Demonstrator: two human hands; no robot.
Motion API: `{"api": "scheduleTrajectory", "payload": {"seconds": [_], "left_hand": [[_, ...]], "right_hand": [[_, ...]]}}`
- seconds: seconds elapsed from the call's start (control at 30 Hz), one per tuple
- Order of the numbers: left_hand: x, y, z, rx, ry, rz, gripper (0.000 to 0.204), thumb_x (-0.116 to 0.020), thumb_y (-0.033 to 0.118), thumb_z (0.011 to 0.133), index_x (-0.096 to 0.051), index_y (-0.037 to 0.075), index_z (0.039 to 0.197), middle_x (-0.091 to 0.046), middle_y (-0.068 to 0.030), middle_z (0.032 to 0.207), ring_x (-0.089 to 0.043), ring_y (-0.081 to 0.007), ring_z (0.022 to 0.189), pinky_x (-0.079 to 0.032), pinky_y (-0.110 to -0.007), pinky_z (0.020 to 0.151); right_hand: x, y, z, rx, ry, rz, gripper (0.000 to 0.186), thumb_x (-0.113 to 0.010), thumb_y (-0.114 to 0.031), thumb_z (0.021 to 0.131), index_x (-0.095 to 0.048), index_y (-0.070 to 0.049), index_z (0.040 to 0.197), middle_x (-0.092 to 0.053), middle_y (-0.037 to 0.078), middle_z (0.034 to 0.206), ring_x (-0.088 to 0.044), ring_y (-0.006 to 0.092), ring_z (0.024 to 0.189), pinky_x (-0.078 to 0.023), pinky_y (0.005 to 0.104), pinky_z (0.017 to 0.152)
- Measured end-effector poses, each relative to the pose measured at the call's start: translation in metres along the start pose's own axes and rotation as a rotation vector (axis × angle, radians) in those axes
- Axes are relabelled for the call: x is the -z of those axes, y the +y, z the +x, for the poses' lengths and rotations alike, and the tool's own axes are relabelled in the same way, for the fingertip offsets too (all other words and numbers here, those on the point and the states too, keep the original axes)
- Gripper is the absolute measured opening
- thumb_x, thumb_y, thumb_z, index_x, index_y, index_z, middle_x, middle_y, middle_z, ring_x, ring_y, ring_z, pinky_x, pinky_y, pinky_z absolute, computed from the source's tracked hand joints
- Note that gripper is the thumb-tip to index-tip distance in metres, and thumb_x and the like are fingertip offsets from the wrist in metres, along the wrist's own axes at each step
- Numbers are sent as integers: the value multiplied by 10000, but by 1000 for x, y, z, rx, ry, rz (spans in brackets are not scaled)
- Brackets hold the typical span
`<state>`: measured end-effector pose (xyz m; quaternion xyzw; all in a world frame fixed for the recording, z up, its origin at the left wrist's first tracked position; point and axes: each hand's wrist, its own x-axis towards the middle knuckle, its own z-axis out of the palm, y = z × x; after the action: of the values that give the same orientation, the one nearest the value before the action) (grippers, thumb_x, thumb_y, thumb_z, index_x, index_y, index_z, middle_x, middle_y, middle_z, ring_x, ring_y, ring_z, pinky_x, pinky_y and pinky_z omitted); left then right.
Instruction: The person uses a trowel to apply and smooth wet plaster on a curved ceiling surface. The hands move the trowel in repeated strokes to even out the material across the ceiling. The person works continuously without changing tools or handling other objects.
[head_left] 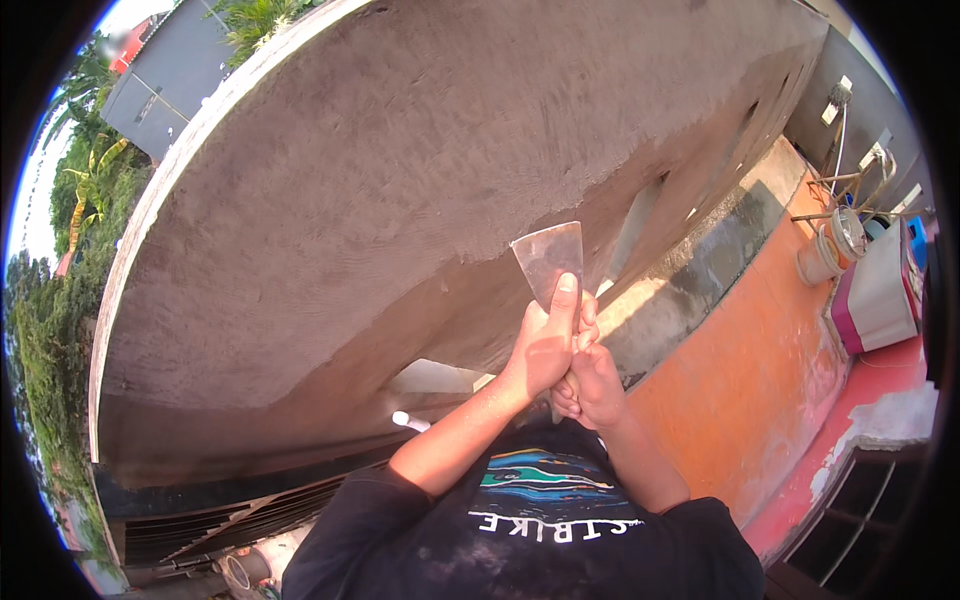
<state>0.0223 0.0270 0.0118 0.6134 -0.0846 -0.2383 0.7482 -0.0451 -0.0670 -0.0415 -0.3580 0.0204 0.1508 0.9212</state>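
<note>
A putty knife (550,258) with a wide, flaring metal blade points up and away from me, in front of a grey-brown plastered wall. My left hand (545,345) is closed around its neck, with the thumb pressed along the blade. Just below, my right hand (594,388) wraps the handle, which the fingers mostly hide. Both hands are close together in front of my chest. The blade's edge overlaps the wall (400,200) in the picture; I cannot tell whether it touches.
A pale opening (435,377) and a white pipe end (410,421) are low on the wall. Orange floor (740,370) stretches to the right. Buckets (820,258) and a white-and-magenta container (880,300) stand at the far right. A dark-framed window (850,525) is at lower right.
</note>
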Motion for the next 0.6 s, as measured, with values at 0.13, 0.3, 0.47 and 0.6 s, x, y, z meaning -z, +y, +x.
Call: {"api": "scheduleTrajectory", "payload": {"seconds": [0.13,0.3,0.47,0.6], "left_hand": [[9,-20,0,67,119,17,591,-317,571,1025,-504,66,780,-469,10,590,-427,-80,549,-377,-264,531],[19,19,25,-39,68,102,621,-339,624,999,-486,64,773,-460,14,580,-421,-72,548,-372,-248,522],[8,20,25,-62,1,42,608,-348,616,1003,-482,63,790,-463,-1,616,-430,-69,564,-373,-234,528],[4,-12,11,43,98,14,585,-311,563,1031,-494,59,797,-467,-14,620,-437,-86,561,-377,-251,536]], "right_hand": [[7,19,3,-78,63,40,287,-451,-331,1052,-481,-84,909,-464,14,600,-406,75,402,-328,216,359],[-8,5,38,117,-45,35,347,-416,-394,1050,-484,-64,966,-455,26,608,-388,76,391,-316,208,347],[6,-14,31,70,-96,-6,255,-445,-323,1053,-480,-84,972,-460,17,608,-401,78,406,-341,217,354],[16,10,8,-71,48,53,194,-420,-277,1062,-471,-93,1029,-455,19,609,-389,83,400,-333,222,352]]}}
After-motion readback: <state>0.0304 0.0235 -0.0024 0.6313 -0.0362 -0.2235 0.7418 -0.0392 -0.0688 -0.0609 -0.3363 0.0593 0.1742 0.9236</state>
